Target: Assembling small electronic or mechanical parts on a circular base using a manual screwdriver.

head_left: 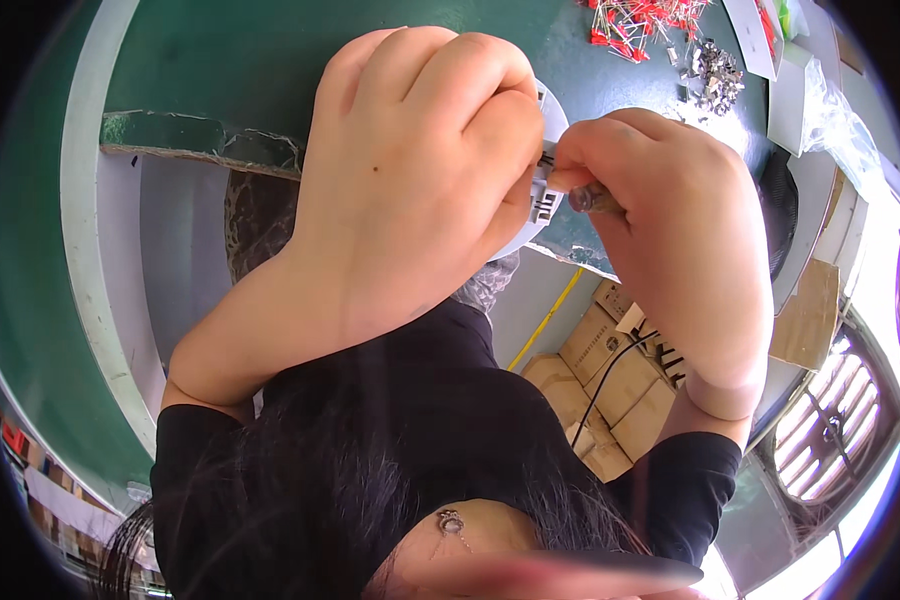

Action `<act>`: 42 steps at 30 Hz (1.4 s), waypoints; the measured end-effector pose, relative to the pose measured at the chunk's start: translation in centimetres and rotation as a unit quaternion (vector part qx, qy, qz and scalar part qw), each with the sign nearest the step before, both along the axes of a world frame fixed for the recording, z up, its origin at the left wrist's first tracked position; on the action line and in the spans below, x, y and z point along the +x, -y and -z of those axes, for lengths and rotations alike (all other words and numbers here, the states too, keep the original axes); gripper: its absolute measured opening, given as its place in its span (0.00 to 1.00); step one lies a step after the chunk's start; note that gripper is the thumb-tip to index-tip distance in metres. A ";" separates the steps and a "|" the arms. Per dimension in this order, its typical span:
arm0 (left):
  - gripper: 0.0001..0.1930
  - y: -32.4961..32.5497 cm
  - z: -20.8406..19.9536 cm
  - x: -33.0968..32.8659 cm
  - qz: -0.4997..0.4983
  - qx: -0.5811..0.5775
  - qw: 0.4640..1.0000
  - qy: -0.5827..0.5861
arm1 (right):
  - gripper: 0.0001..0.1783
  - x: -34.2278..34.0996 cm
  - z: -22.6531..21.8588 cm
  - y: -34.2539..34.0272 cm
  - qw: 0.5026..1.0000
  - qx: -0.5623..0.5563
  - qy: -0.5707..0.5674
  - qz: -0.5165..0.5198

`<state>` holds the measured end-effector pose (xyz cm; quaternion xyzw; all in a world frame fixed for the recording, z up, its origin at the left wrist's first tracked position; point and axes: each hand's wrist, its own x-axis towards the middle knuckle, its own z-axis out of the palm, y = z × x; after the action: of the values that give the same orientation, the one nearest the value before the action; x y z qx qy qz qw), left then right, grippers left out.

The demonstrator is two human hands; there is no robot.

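Observation:
Over the green tabletop, my left hand (425,140) is closed with curled fingers around a white round plastic part (553,108). It covers most of that part, leaving the right side in sight, where small dark slots and raised details show. My right hand (670,180) meets this side, thumb and finger pinched together at the slots. What the fingertips pinch is too small and covered to name. A brownish, shiny rounded end (588,198) pokes out from under the right fingers; its kind cannot be made out.
Red-ended components with thin wire leads (635,28) lie at the far right of the green table (210,60), beside a pile of small metal pieces (715,78). White boxes (788,100) and a clear plastic bag (838,120) flank them. Cardboard boxes (620,385) and a fan (830,430) stand lower right.

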<state>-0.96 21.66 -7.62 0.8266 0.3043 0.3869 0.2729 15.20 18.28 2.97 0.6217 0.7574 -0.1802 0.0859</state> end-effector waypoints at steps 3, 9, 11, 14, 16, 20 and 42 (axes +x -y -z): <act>0.12 0.2 -0.1 -0.2 -0.008 -0.006 1.000 0.003 | 0.14 0.0 0.1 0.0 0.998 -0.010 -0.045 0.044; 0.13 0.5 -0.3 -0.2 -0.011 -0.023 1.000 0.003 | 0.19 1.0 1.8 3.5 0.993 0.110 -0.046 0.009; 0.13 0.5 -0.3 -0.4 -0.013 -0.015 1.000 -0.016 | 0.19 1.0 2.4 4.7 0.985 0.170 -0.016 -0.003; 0.13 0.4 -0.3 -0.6 -0.007 -0.015 0.999 -0.029 | 0.21 -1.0 2.0 5.9 0.986 0.146 0.084 -0.007; 0.13 0.3 -0.3 -0.8 0.000 -0.011 0.999 -0.038 | 0.22 -1.1 2.1 6.2 0.982 0.135 0.132 -0.005; 0.13 0.1 -0.3 -0.9 0.004 -0.001 0.999 -0.034 | 0.14 -0.1 2.8 6.1 0.978 0.144 0.143 -0.037; 0.24 0.1 -3.2 -1.9 0.076 -0.062 0.983 -0.152 | 0.30 -2.9 8.0 3.5 0.653 0.353 -0.659 0.121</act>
<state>-2.86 21.55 -4.41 0.8780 0.3021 0.2149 0.3028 12.33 14.79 -5.03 0.4091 0.5398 -0.2705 -0.6842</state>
